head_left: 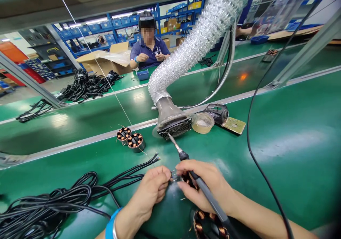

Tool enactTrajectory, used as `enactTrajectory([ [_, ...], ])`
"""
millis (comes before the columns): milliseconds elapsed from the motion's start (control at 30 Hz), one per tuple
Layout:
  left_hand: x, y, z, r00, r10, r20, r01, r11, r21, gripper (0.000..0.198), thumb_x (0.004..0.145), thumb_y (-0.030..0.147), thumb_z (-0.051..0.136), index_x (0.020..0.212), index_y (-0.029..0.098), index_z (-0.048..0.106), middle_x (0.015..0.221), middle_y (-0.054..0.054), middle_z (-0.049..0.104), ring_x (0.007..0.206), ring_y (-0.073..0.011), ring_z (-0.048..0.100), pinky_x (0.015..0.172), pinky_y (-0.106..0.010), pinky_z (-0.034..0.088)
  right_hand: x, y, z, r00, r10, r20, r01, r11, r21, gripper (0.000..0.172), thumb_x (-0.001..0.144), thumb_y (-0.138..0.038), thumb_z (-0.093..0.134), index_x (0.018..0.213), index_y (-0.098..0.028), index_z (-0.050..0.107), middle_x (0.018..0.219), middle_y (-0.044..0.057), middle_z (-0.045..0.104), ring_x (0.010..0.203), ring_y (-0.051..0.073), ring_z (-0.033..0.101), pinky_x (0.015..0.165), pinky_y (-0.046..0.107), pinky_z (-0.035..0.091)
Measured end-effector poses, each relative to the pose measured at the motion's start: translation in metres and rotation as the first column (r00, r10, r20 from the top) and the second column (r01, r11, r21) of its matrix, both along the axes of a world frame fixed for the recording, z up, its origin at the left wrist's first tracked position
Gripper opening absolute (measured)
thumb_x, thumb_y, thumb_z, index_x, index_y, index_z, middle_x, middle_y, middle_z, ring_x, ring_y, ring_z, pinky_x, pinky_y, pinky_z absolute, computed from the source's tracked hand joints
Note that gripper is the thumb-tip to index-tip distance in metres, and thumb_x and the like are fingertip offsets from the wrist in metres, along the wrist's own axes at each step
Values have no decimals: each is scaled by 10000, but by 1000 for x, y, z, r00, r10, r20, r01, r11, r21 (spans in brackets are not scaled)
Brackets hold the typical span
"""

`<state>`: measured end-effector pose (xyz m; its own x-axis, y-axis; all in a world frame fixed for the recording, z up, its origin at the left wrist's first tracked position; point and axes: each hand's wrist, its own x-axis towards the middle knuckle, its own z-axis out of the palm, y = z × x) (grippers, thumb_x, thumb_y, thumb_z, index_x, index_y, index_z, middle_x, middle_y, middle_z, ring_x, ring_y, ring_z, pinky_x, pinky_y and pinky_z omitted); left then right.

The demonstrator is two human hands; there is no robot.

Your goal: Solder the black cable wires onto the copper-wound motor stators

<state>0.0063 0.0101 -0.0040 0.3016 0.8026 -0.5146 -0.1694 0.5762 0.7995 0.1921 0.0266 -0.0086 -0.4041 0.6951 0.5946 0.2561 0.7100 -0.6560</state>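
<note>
My left hand (156, 185) is closed in a pinch at the end of a black cable, with short bare wire ends showing past the fingertips. A thin wire (117, 98) runs down from above towards this hand. In my right hand (206, 184) lies a soldering iron (204, 187), its tip pointing away at the fan grille. The right thumb and index finger reach towards the wire ends. Under them, partly hidden, shows a copper-wound motor stator (186, 178). Another stator (209, 224) rests at the bottom edge, partly behind the iron.
A fume hood (173, 116) on a silver duct (186, 43) stands ahead. Beside it are a tape roll (203, 122) and an iron stand (217, 114). Two stators (135, 141) sit left; black cables (53, 203) pile nearer. A co-worker (150, 50) sits opposite. A black cord (253, 150) hangs right.
</note>
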Motion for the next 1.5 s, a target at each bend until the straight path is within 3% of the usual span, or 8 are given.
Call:
enactTrajectory([
  [133, 3, -1, -1, 998, 58, -32, -57, 998, 17, 339, 725, 441, 686, 696, 194, 455, 466, 139, 254, 381, -18, 89, 369, -182, 51, -2, 3, -5, 998, -21, -55, 16, 996, -93, 276, 837, -83, 576, 1078, -209, 532, 744, -33, 637, 601, 92, 607, 601, 180, 507],
  [200, 5, -2, -1, 995, 90, -54, -89, 996, 23, 357, 718, 466, 694, 704, 194, 465, 467, 140, 258, 376, -17, 86, 366, -183, 54, -1, 7, -10, 995, -43, -92, 40, 999, -32, 255, 859, -74, 549, 1079, -205, 545, 787, -10, 649, 625, 95, 610, 615, 184, 509],
  [333, 11, -4, 1, 988, 119, -102, -114, 992, 49, 408, 708, 527, 702, 701, 198, 461, 472, 138, 246, 385, -22, 92, 367, -180, 69, 4, 15, -14, 993, 35, -109, -24, 994, 102, 238, 895, -77, 539, 1095, -197, 583, 821, 18, 689, 677, 113, 633, 644, 200, 523],
  [500, 18, -5, 7, 972, 145, -188, -129, 987, 96, 411, 695, 534, 696, 690, 205, 451, 468, 135, 222, 405, -36, 105, 387, -185, 71, 11, 14, -6, 998, 22, -57, -16, 994, 108, 190, 901, -126, 578, 1084, -175, 601, 824, 41, 691, 684, 135, 625, 619, 227, 530],
  [733, 13, -1, -2, 954, 125, -273, -72, 978, 194, 315, 761, 466, 630, 689, 196, 485, 486, 120, 227, 424, -55, 127, 422, -208, 94, 24, -13, 15, 978, -146, -148, 152, 988, 27, 424, 918, -81, 518, 1314, -230, 543, 839, 10, 712, 691, 131, 662, 647, 246, 557],
  [867, 9, 1, -6, 945, 102, -311, -27, 972, 234, 269, 792, 427, 595, 694, 196, 496, 488, 116, 219, 435, -66, 125, 440, -223, 102, 30, -30, 18, 942, -236, -238, 245, 970, 7, 301, 871, -135, 529, 1129, -194, 672, 745, 33, 656, 620, 154, 606, 517, 274, 493],
  [1000, 8, 1, -5, 940, 87, -329, -2, 968, 252, 268, 799, 418, 583, 679, 200, 483, 494, 112, 211, 448, -72, 130, 456, -230, 114, 31, -33, 9, 909, -295, -295, 290, 955, -61, 185, 830, -146, 561, 960, -193, 683, 681, 22, 638, 566, 154, 574, 485, 279, 435],
  [1500, 8, 2, -5, 938, 80, -336, 26, 954, 298, 234, 805, 366, 573, 670, 191, 494, 537, 95, 260, 488, -83, 168, 485, -225, 170, 26, -31, 9, 919, -267, -289, 252, 964, -89, 190, 814, -132, 553, 946, -190, 677, 668, 23, 645, 549, 158, 578, 493, 279, 437],
])
